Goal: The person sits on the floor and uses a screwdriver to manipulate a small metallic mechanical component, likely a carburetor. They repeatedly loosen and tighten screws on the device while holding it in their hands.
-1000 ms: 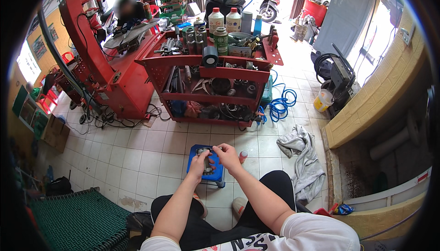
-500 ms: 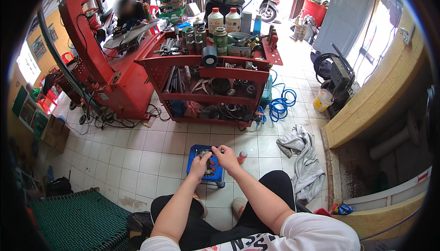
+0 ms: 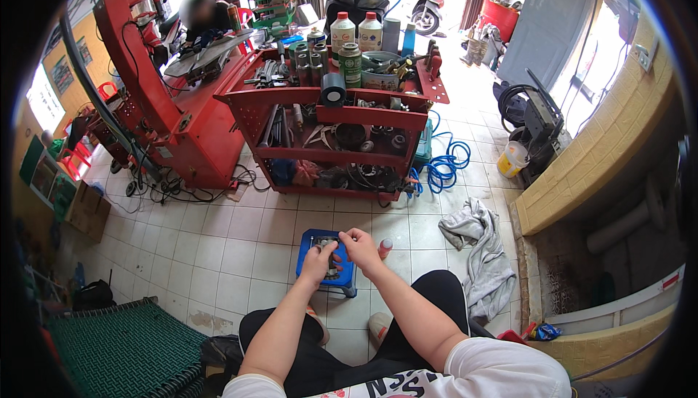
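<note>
Over a small blue stool (image 3: 347, 280) in front of my knees, both hands work close together. My left hand (image 3: 317, 263) is closed around a small greyish metal part, mostly hidden by the fingers. Just right of it, my right hand (image 3: 359, 248) has its thumb and fingers pinched together near that part; what they grip is too small to name. Dark and metallic bits lie on the stool top below the hands, partly covered. A small bottle (image 3: 385, 247) with reddish contents stands on the tiles right of my right hand.
Ahead stands a red tool cart (image 3: 327, 154) loaded with bottles, cans and tools. A red machine (image 3: 196, 143) is at the left, a person behind it. A grey cloth (image 3: 476, 252) and blue hose (image 3: 447, 165) lie at the right. A green woven seat (image 3: 123, 347) is near left.
My right hand has turned slightly, and its fingers have shifted a little against the part. My left hand stays almost in place.
</note>
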